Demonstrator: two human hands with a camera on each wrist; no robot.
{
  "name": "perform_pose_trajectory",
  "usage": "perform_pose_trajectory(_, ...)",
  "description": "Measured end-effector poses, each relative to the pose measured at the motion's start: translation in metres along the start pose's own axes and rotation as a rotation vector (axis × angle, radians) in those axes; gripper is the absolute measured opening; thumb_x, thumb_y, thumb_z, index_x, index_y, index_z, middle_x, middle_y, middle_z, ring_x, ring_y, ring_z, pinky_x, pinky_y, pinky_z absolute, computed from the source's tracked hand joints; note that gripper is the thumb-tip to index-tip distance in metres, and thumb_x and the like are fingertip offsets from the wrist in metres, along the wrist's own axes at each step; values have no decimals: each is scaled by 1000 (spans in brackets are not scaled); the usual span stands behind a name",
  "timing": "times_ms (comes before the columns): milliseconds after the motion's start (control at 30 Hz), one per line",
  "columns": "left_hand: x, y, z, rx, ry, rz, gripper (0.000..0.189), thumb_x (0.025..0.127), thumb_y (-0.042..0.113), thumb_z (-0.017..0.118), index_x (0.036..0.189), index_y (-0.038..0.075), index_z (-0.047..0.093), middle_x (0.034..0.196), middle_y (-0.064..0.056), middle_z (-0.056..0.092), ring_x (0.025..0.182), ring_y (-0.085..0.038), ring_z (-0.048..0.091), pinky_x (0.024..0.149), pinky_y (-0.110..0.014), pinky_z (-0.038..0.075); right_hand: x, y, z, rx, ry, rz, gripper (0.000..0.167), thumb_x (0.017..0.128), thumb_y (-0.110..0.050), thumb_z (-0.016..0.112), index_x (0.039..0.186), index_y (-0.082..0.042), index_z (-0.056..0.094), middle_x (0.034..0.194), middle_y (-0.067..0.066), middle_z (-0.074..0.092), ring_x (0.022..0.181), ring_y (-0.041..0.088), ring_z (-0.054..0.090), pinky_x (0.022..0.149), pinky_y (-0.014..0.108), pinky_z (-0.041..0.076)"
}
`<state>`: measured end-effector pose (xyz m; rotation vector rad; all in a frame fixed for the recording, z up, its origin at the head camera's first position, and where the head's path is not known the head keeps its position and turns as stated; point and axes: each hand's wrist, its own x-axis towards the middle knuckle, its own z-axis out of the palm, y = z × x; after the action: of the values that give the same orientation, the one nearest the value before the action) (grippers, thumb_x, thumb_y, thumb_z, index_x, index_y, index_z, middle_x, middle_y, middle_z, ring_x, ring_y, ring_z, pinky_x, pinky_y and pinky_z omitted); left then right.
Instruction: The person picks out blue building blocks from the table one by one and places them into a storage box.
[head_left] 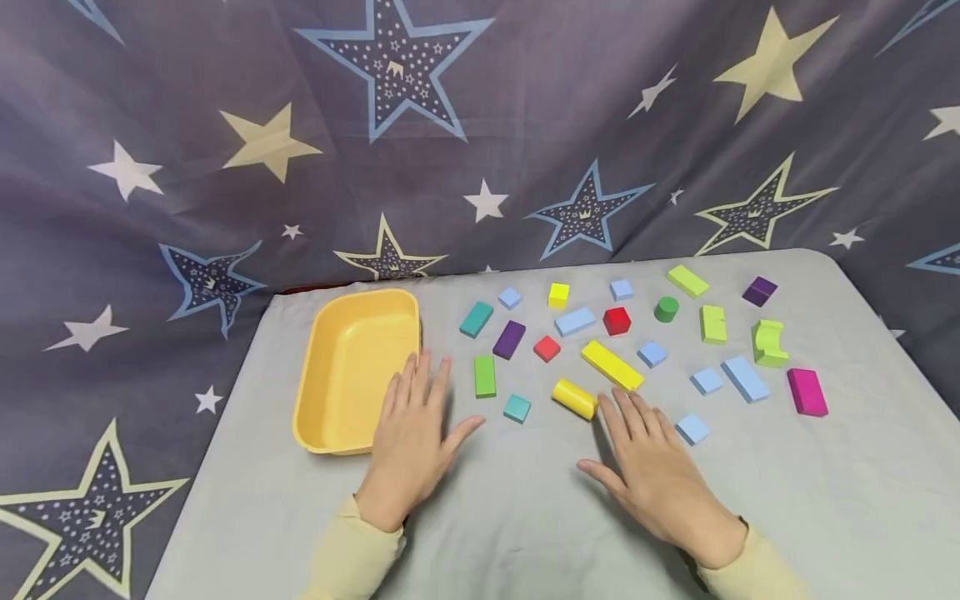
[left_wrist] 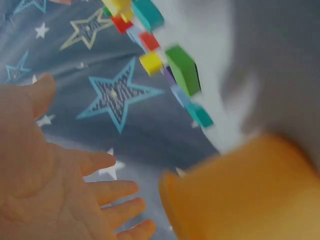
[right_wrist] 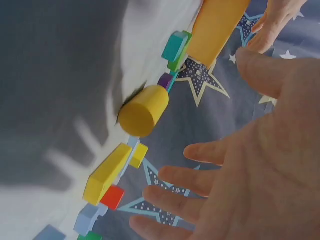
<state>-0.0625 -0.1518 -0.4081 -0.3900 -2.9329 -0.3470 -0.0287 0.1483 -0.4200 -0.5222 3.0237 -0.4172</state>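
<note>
My left hand (head_left: 408, 437) hovers palm down at the right side of a yellow plastic tub (head_left: 306, 400), fingers straight and spread, holding nothing. In the left wrist view its palm faces the tub's orange-looking wall (left_wrist: 250, 190). My right hand (head_left: 652, 467) is likewise spread, with its fingertips close to a yellow cylinder (head_left: 574, 398) and a long yellow block (head_left: 612, 365). It holds nothing either. Between the hands lie a small teal block (head_left: 517, 407) and a green block (head_left: 485, 377). A light blue block (head_left: 692, 429) lies just right of the right hand's fingers.
Several more toy blocks are scattered toward the back and right, among them a red cube (head_left: 617, 321), a green cylinder (head_left: 666, 309), a lime arch piece (head_left: 769, 343) and a magenta block (head_left: 807, 392). A star-patterned curtain (head_left: 525, 125) hangs behind the grey-covered table (head_left: 517, 517).
</note>
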Motion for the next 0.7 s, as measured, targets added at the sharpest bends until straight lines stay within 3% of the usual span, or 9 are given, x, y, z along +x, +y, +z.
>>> perform_pose_trajectory(300, 3, -35, -14, -4, 70, -55, 82, 95, 55, 56, 154, 2, 33, 158, -26, 28, 147, -43, 23, 118, -56, 17, -4, 15, -6, 1, -19, 44, 89, 93, -54, 62, 154, 1, 26, 156, 26, 31, 142, 46, 28, 112, 64, 26)
perform_pose_trajectory(467, 6, -53, -20, -34, 31, -97, 78, 99, 51, 53, 152, -2, 33, 156, -29, 29, 146, -45, 22, 117, -58, 18, -6, 28, -9, -27, -30, 71, 93, 90, -50, 67, 152, 6, 26, 154, 29, 31, 140, 49, 28, 112, 63, 26)
perform_pose_trajectory(600, 9, -66, -26, -66, -31, -170, 79, 101, 54, 46, 153, -3, 30, 158, -31, 23, 147, -46, 17, 117, -59, 15, -5, 40, -13, -33, -24, 85, 92, 88, -45, 71, 149, 9, 28, 149, 33, 35, 135, 51, 33, 108, 65, 31)
perform_pose_trajectory(700, 9, -75, -29, -76, -33, -226, 80, 101, 57, 42, 153, -4, 29, 158, -32, 20, 147, -47, 17, 116, -60, 16, -4, 48, -15, -30, -23, 96, 88, 89, -42, 71, 147, 9, 29, 145, 34, 37, 133, 51, 36, 103, 66, 35)
